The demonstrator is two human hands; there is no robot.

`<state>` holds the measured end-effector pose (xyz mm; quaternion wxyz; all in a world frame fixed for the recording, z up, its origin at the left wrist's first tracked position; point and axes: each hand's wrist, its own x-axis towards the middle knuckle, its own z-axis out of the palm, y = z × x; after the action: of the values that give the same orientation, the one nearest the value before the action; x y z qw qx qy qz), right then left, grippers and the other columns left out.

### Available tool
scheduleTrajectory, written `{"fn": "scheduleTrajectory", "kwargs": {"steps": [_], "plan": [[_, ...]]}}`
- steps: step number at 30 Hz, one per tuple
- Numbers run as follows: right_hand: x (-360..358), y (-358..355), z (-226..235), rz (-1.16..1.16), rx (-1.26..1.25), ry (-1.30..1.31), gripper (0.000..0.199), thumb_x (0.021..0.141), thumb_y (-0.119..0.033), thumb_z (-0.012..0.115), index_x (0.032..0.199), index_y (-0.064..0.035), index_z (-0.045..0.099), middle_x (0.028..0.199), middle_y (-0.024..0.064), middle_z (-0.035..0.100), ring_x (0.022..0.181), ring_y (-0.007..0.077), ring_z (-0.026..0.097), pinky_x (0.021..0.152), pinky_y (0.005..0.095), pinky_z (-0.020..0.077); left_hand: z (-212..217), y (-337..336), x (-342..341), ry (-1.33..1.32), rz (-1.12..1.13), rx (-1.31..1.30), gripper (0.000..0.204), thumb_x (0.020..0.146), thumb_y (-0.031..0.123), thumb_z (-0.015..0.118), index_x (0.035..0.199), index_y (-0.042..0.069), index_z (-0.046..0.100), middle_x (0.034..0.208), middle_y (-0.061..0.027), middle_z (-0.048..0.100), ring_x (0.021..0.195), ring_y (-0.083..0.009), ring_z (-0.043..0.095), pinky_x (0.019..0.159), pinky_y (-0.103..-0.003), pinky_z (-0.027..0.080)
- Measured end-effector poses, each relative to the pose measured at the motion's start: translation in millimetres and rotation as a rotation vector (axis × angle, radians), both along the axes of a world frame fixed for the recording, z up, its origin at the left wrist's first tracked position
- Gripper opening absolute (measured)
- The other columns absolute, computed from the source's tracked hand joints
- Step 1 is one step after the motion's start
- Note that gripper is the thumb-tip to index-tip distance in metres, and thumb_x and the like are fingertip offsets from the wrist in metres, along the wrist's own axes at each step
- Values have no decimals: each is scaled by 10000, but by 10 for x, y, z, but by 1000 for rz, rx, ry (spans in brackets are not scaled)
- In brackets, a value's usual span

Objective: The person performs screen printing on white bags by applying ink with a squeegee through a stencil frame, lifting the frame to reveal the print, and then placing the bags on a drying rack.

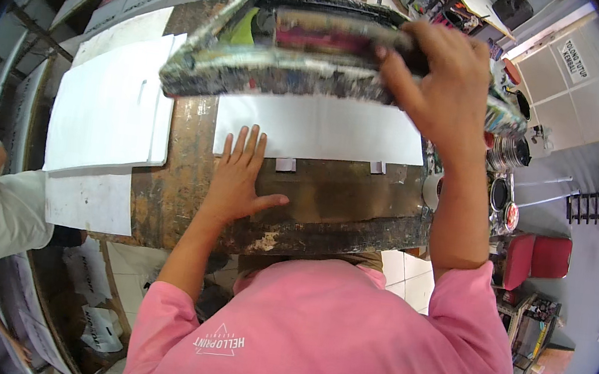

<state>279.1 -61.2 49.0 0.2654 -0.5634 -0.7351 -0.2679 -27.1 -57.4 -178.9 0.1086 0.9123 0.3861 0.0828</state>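
Observation:
A paint-crusted screen printing frame is raised above the far half of the worktable. Inside it lies a squeegee with a wooden handle and a magenta smear, blurred by motion. My right hand reaches over the frame's near edge, its fingers closed around the squeegee's right end; whether it also grips the frame is hidden. Under the frame, a white sheet lies flat, its far part covered. My left hand rests flat with fingers spread, fingertips on the sheet's near left corner and palm on the table.
A stack of white sheets stands on the left of the stained worktable. Two small tabs, one a grey tab, sit along the sheet's near edge. Ink tins crowd the right side. Another person's sleeve is at far left.

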Motion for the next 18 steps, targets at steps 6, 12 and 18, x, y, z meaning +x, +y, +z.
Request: {"fn": "scheduleTrajectory", "kwargs": {"steps": [6, 12, 18], "plan": [[-18, 113, 275, 35, 45, -58, 405, 904, -440, 748, 1025, -55, 708, 847, 126, 694, 814, 332, 649, 821, 442, 443, -371, -94, 127, 47, 37, 17, 1371, 790, 947, 578, 1676, -46, 250, 1774, -224, 191, 1661, -380, 118, 1344, -554, 44], [-26, 154, 274, 57, 40, 78, 376, 887, -393, 761, 792, -46, 650, 701, 100, 615, 686, 303, 591, 784, 425, 398, -401, -94, 113, 40, 46, 8, 1344, 792, 927, 605, 1662, -49, 293, 1767, -220, 227, 1660, -365, 143, 1341, -555, 48], [66, 163, 227, 54, 16, 85, 407, 908, -455, 740, 929, -57, 657, 752, 127, 652, 733, 319, 621, 799, 442, 422, -49, -132, 230, 7, 83, -23, 1300, 807, 887, 638, 1641, -64, 335, 1737, -239, 301, 1646, -378, 202, 1338, -558, 92]]}}
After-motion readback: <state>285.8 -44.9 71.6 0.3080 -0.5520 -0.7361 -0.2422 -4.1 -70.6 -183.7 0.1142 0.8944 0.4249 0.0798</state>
